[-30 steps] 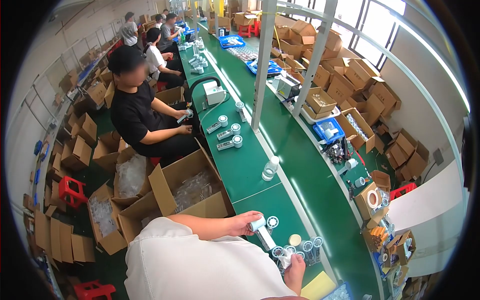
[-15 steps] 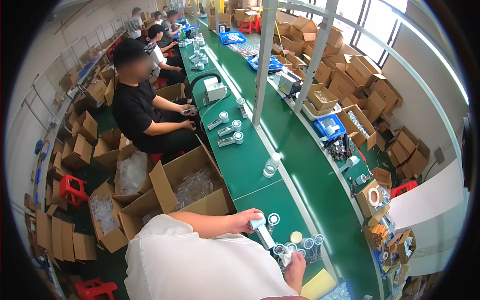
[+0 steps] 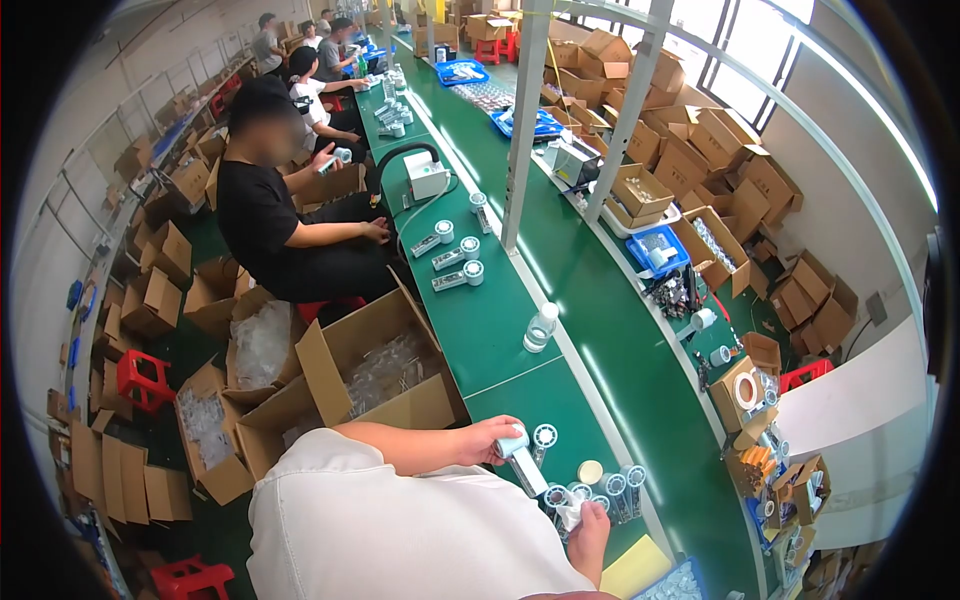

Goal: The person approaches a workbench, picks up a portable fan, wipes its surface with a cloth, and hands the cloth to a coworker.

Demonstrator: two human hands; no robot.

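My left hand (image 3: 488, 440) is closed around the pale blue head of a white handheld fan (image 3: 524, 468), whose handle points down and to the right over the bench. My right hand (image 3: 590, 532) pinches a crumpled white cloth (image 3: 570, 511) close to the handle's end; whether the two touch I cannot tell. Just beyond the held fan lies another fan (image 3: 545, 436) with a round pale grille. Several more fans (image 3: 634, 477) are grouped past my right hand, partly hidden by it and the cloth. Among them is a round cream-coloured lid or disc (image 3: 590, 472).
A clear bottle (image 3: 541, 328) stands on the green bench (image 3: 500, 340), with several fans (image 3: 457, 253) and a white machine with a black hose (image 3: 427, 176) farther up. Open cartons (image 3: 375, 360) sit left of the bench. A co-worker (image 3: 262, 200) holds a fan.
The co-worker in black has raised one hand with a fan from lap height toward the chest. My hands keep nearly the same pose on the fan and cloth.
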